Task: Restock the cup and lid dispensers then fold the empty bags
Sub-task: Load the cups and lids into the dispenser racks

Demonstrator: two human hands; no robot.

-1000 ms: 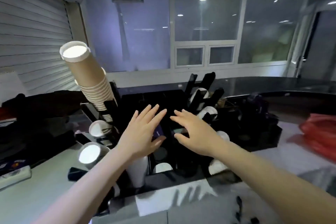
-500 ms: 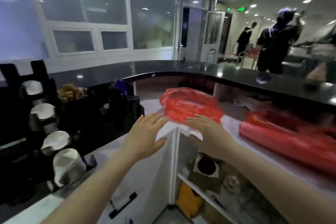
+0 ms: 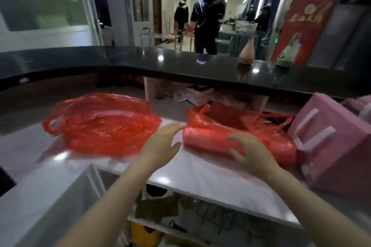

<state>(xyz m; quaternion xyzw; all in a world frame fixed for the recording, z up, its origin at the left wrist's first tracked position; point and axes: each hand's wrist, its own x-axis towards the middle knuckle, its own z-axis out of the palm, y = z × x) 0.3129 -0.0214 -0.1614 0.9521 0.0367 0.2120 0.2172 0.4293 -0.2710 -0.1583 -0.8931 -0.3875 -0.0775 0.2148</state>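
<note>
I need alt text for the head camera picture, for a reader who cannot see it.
Two bare hands, left hand and right hand, reach open over a white counter toward a full red plastic bag. A flatter red bag lies left; a pink paper bag stands right.

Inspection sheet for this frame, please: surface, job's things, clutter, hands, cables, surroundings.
Surface: pale glossy counter, raised black ledge behind.
Job's things: flattened red bag on the left; bulging red bag on the right, mouth open.
Clutter: pink paper bag at right; boxes under the ledge.
Hands: left hand open between the bags; right hand open over the bulging bag, no grip.
Cables: nothing seen.
Surroundings: people standing beyond; red banner.
</note>
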